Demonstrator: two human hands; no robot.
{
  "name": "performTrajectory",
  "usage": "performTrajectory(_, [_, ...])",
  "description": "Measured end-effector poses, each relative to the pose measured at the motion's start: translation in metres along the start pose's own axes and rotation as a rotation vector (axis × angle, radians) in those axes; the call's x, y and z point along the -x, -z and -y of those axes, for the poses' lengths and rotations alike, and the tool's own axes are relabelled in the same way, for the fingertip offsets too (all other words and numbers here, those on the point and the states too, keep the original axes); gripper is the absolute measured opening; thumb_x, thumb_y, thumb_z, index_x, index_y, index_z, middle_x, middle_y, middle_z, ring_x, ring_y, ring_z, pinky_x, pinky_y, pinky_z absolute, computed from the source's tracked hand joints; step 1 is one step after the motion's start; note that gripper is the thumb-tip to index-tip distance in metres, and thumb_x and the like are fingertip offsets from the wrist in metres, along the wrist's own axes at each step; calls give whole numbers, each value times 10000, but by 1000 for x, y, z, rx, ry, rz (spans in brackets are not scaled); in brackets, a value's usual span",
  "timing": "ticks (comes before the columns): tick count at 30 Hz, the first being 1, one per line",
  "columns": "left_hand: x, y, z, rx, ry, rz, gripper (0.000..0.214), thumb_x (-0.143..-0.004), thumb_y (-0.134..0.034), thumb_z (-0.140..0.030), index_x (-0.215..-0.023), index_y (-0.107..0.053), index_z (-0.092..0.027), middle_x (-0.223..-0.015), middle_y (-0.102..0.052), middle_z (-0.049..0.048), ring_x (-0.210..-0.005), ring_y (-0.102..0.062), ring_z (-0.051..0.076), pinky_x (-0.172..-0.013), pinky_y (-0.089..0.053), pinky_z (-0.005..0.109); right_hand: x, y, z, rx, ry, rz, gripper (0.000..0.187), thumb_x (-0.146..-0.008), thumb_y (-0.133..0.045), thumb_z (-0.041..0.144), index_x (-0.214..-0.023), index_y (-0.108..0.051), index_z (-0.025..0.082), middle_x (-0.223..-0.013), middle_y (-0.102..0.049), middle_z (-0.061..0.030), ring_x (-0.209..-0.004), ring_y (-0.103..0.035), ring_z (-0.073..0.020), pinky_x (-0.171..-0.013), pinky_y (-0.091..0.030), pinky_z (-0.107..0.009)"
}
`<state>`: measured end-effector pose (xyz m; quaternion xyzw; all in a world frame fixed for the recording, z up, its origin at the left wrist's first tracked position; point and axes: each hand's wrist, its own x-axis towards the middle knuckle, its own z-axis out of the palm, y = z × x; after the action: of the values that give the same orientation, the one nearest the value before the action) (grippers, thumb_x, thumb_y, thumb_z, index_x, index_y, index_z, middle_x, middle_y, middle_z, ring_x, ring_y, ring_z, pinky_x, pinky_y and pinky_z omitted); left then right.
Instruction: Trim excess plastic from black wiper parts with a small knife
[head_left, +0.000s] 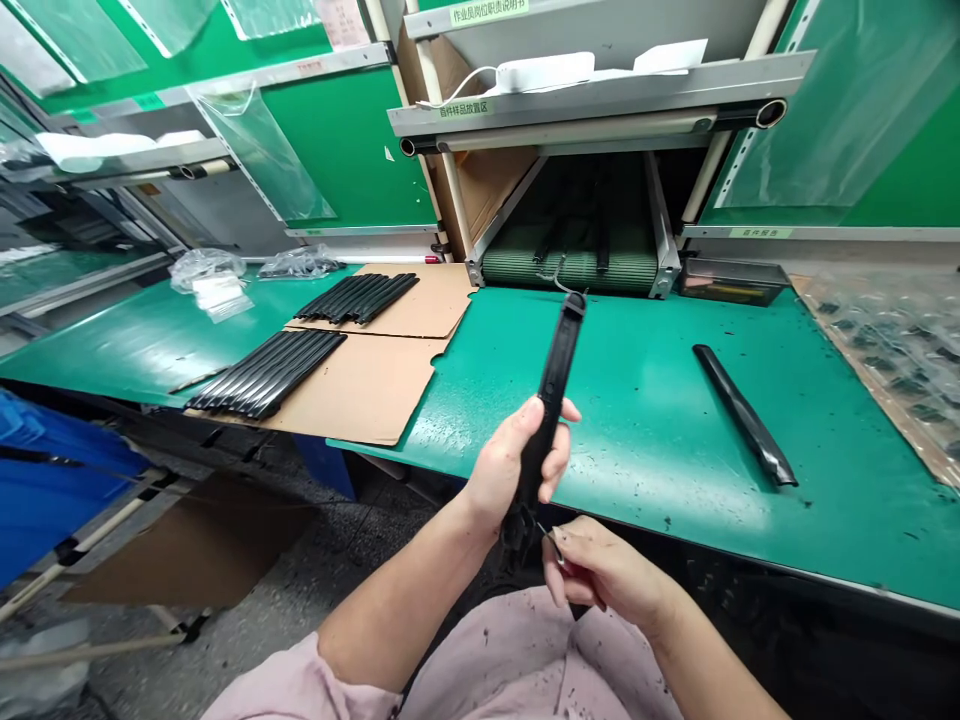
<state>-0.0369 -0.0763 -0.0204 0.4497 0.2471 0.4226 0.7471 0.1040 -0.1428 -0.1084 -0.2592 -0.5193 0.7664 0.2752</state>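
My left hand [521,450] is wrapped round a long black plastic housing [557,365], which is tilted with its far end up and to the right. A thin grey cable [561,278] shows at that far end. Close to the housing's lower end, my right hand [592,565] is closed in a pinch on a thin wire [551,543]. Where the wire meets the housing is too dark to make out. Another black strip-shaped part [742,415] lies on the green bench top [637,400] to the right.
Several black strips lie in two rows [356,298] [270,372] on cardboard [375,390] at left. Behind the bench stands a green conveyor belt [577,265] with dark parts on it. A clear blister tray [900,350] and a dark bin [731,280] are at right.
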Motion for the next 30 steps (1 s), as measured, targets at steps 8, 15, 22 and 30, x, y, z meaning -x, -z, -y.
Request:
performTrajectory(8, [-2, 11, -5, 104, -217, -322, 347, -1000, -398, -472, -1029, -534, -155, -586, -369, -40, -451, -380, 80, -445, -293, 187, 30, -22, 13, 560, 213, -700, 317, -1009, -452, 400, -1152, -690, 247, -868, -604, -26, -773, -574, -123, -695, -453, -230])
performTrajectory(15, [-7, 15, -3, 207, -206, -500, 268, -1008, -426, -395, -991, -531, -149, -590, -334, -51, -441, -340, 70, -435, -292, 179, 20, -30, 12, 770, 419, -892, 210, -983, -518, 242, -1127, -670, 256, -924, -650, -3, -806, -634, -99, -698, -492, -171])
performTrajectory(22, [-10, 24, -1, 376, -211, -515, 321, -1033, -336, -396, -953, -525, -149, -568, -313, -54, -413, -321, 75, -400, -252, 189, 19, -35, 7, 859, 428, -835, 205, -976, -524, 223, -1133, -655, 234, -945, -651, -19, -861, -634, -111, -753, -500, -183])
performTrajectory(30, [-3, 21, 4, 407, -227, -508, 306, -1020, -381, -419, -985, -534, -158, -576, -318, -52, -419, -316, 70, -394, -264, 179, 6, -51, 6, 689, 393, -974, 243, -968, -536, 393, -1034, -705, 232, -844, -632, -32, -701, -606, -137, -630, -469, -226])
